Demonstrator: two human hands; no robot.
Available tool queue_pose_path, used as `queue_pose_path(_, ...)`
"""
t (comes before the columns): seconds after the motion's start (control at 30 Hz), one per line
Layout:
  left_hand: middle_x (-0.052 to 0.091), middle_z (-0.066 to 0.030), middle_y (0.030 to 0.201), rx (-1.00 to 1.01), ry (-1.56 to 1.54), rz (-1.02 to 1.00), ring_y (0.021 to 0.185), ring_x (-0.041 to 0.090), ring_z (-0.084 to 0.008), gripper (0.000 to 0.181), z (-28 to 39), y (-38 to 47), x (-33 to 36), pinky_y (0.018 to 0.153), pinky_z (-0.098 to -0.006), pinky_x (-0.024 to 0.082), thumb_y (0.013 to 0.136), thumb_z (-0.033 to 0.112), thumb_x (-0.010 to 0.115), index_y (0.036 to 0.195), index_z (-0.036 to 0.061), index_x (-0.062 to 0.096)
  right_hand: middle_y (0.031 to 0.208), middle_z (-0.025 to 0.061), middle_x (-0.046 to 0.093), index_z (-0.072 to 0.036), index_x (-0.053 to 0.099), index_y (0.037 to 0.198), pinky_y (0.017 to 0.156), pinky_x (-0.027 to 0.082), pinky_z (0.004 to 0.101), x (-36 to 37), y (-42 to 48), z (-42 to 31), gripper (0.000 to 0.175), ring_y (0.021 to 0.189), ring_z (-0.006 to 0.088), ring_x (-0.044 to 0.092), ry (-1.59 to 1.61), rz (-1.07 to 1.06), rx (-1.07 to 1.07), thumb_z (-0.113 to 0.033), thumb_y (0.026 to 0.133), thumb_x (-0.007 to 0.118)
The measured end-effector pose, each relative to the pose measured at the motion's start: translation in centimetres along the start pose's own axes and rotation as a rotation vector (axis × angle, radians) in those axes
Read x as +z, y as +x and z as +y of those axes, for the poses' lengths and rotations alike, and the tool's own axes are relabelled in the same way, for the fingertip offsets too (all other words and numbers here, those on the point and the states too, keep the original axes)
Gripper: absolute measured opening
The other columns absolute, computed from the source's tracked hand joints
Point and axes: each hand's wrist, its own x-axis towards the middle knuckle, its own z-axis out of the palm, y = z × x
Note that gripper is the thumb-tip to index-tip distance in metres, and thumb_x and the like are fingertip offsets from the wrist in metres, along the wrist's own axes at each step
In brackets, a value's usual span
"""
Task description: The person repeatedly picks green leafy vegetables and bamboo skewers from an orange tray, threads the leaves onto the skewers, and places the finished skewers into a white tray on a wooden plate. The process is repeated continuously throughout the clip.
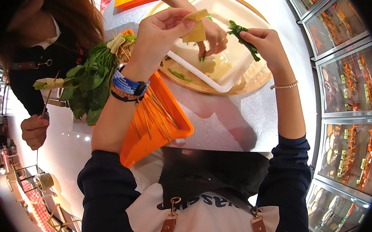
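Observation:
My left hand (156, 37) pinches a thin, pale yellow sheet (194, 31), probably tofu skin, whose top edge curls over. In my right hand (268, 47), between thumb and fingers, is a small bunch of dark leafy greens (245, 42). Both hands are raised over a white plastic tray (199, 70) on a round woven bamboo tray (262, 80). More yellow sheets (223, 68) lie in the white tray. A co-worker's hand (214, 38) reaches into it from the far side, touching a bit of greens. My left hand partly hides that person's forearm.
Left of me an orange tray (176, 120) holds wooden skewers (155, 110) and leafy greens (88, 77) wrapped in yellow strips. The co-worker's other hand (35, 131) grips a skewer. Loose stems (179, 75) lie on the bamboo. Glass-fronted display cases (347, 83) line the right side.

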Motion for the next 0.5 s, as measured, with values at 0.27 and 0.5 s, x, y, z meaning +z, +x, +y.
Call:
queue_pose_path(0.27, 0.065, -0.0048, 0.103, 0.01, -0.057, 0.099, 0.099, 0.06, -0.0114, 0.031, 0.2, 0.1, 0.0, 0.088, -0.0225, 0.046, 0.085, 0.002, 0.067, 0.116, -0.0006, 0.059, 0.058, 0.0003, 0.059, 0.001, 0.074, 0.085, 0.048, 0.038, 0.0234, 1.3, -0.4, 0.7, 0.019, 0.053, 0.005, 0.048, -0.21, 0.081, -0.052, -0.017, 0.081, 0.07)
queue_pose_path(0.5, 0.065, -0.0051, 0.103, 0.023, 0.011, 0.064, 0.096, 0.061, -0.011, 0.031, 0.1, -0.5, 0.7, 0.085, -0.0227, 0.049, 0.086, 0.002, 0.066, 0.116, -0.0014, 0.059, 0.062, -0.0015, 0.057, 0.006, 0.072, 0.086, 0.047, 0.035, 0.0222, 1.0, 0.0, 0.9, 0.019, 0.054, 0.0049, 0.046, -0.025, -0.014, -0.057, -0.012, 0.083, 0.068)
